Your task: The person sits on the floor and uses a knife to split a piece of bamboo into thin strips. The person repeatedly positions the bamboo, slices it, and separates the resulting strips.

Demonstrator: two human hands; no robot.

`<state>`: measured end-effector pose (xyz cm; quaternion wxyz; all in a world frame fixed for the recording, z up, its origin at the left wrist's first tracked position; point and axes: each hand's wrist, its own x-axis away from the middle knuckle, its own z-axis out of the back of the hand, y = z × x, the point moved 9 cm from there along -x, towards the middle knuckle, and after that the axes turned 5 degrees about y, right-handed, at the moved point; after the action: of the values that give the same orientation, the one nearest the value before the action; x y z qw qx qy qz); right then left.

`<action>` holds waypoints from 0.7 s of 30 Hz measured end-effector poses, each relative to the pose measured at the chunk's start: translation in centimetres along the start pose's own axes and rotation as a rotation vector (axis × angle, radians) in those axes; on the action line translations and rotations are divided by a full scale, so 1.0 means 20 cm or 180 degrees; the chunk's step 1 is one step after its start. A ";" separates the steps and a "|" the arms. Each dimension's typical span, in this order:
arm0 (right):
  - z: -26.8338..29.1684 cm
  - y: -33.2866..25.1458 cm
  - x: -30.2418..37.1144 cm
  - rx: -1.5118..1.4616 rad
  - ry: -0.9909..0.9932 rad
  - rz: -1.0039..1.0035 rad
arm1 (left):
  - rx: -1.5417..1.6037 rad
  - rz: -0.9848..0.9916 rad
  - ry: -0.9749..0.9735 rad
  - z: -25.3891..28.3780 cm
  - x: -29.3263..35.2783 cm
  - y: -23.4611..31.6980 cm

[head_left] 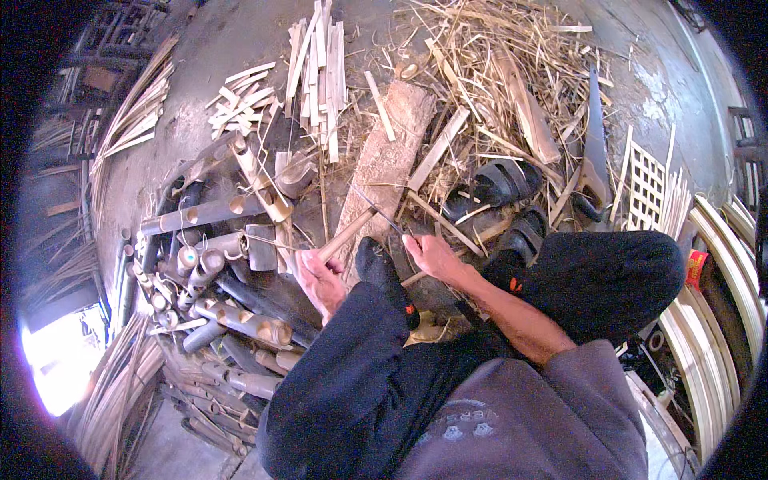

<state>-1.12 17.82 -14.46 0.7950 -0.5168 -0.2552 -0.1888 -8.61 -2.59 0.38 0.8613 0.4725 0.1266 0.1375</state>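
Note:
In my left hand (322, 278) is the near end of a pale bamboo strip (349, 234), its far end angled up over a worn wooden plank (396, 136). My right hand (432, 258) is wrapped round the handle of a knife; the thin dark knife blade (376, 207) crosses the strip close to its far end. Both hands are above the plank's near part, with my sock-covered foot (376, 262) between them on the plank. The knife handle is mostly hidden inside my fingers.
Cut bamboo tubes (212, 212) are piled at the left. Split sticks (320, 72) lie beyond, and shavings (480, 48) cover the far floor. A handsaw (594, 136), black sandals (504, 190) and a woven lattice (645, 188) are at the right, near long bamboo strips (704, 352).

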 end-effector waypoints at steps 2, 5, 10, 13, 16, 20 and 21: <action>0.00 -0.13 0.04 -0.0127 0.0067 0.0358 | -0.0036 -0.0092 0.0031 -0.02 -0.03 0.08; -0.06 -0.14 0.29 0.0160 0.0296 0.0819 | -0.0092 0.0117 -0.0028 0.01 0.01 -0.03; -0.01 0.03 0.08 0.0145 0.0322 0.0442 | 0.0184 0.0432 -0.0233 0.03 -0.03 -0.12; 0.02 0.08 0.05 0.0356 0.0699 0.0572 | 0.0113 0.0216 -0.0207 0.04 -0.09 -0.16; 0.06 0.19 0.01 -0.0366 -0.0014 0.0084 | 0.0288 -0.0190 -0.0494 0.02 -0.16 -0.18; 0.06 0.14 0.05 -0.1159 0.0043 -0.0012 | 0.2438 0.1076 -0.0173 -0.17 -0.17 -0.09; 0.10 0.07 0.09 -0.1229 0.0048 -0.0017 | 0.2337 0.1174 -0.0263 -0.23 -0.16 -0.04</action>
<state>0.63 20.22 -13.80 0.6825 -0.6577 -0.2097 -0.2402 -13.05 -0.50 -2.37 0.6008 0.7683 0.0457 0.2161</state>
